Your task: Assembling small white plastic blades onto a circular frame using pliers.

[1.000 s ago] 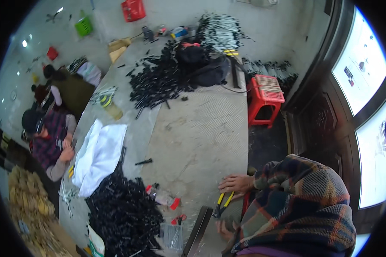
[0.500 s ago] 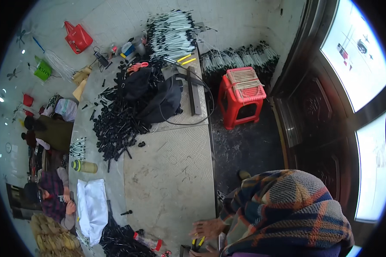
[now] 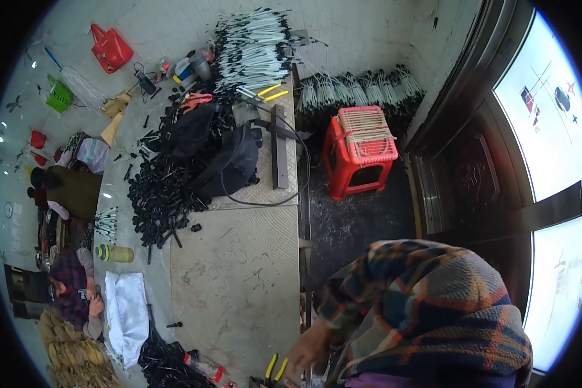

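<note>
At the lower edge of the head view, my right hand (image 3: pixel 309 350) is over the table's edge, coming from a plaid sleeve (image 3: pixel 339 301). Its fingers bend down together and are somewhat blurred; whatever they hold is hidden. Just left of it, yellow-handled pliers (image 3: pixel 277 367) stand with their handles apart, their lower end against a dark piece cut off by the picture's edge. Only a sliver of skin, seemingly my left hand (image 3: pixel 291 384), shows beside the pliers, so its fingers cannot be read.
Black plastic parts (image 3: pixel 165 187) lie heaped on the table (image 3: pixel 239 265) under black bags (image 3: pixel 229 165), with white rods (image 3: pixel 252 52) stacked behind. More black parts (image 3: pixel 168 359) lie near a white sack (image 3: pixel 126 317). A red stool (image 3: pixel 362 155) stands right. A co-worker (image 3: pixel 71 284) sits at left.
My view has shifted, so the table appears further left. My right hand has gone from spread fingers beside the pliers to bent fingers, moving right relative to them. My left hand has mostly left view.
</note>
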{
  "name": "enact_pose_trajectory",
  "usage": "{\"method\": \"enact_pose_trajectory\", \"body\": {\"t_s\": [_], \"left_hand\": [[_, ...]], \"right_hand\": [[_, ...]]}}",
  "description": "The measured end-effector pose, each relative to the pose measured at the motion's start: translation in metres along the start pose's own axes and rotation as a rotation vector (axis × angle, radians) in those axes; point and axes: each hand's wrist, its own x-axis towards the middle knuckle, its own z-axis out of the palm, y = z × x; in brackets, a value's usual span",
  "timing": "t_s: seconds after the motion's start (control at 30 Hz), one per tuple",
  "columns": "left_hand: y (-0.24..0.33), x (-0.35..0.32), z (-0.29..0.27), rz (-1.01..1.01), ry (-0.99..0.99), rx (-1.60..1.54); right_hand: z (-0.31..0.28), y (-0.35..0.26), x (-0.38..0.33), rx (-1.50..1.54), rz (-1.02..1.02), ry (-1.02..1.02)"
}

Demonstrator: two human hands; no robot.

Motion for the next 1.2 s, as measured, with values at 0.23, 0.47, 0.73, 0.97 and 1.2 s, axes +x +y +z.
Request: {"method": "enact_pose_trajectory", "body": {"t_s": [0.23,0.47,0.73,0.97,1.2], "left_hand": [[-0.040,-0.022,0.013,0.341,-0.290,0.910],[-0.084,-0.021,0.025,-0.162,-0.371,0.107],[-0.017,0.060,0.008,-0.224,-0.120,0.202],[0.119,0.117,0.011,-0.312,0.130,0.308],[0.334,0.173,0.020,-0.435,0.086,0.160]], "right_hand": [[-0.164,-0.082,-0.122,-0.586,0.690,-0.256],[-0.211,-0.129,-0.181,-0.475,1.169,-0.172],[-0.285,-0.095,-0.231,-0.705,1.548,0.204],[-0.497,-0.018,-0.245,-1.111,1.227,0.696],[-0.662,0.089,-0.266,-1.381,1.084,-0.015]]}}
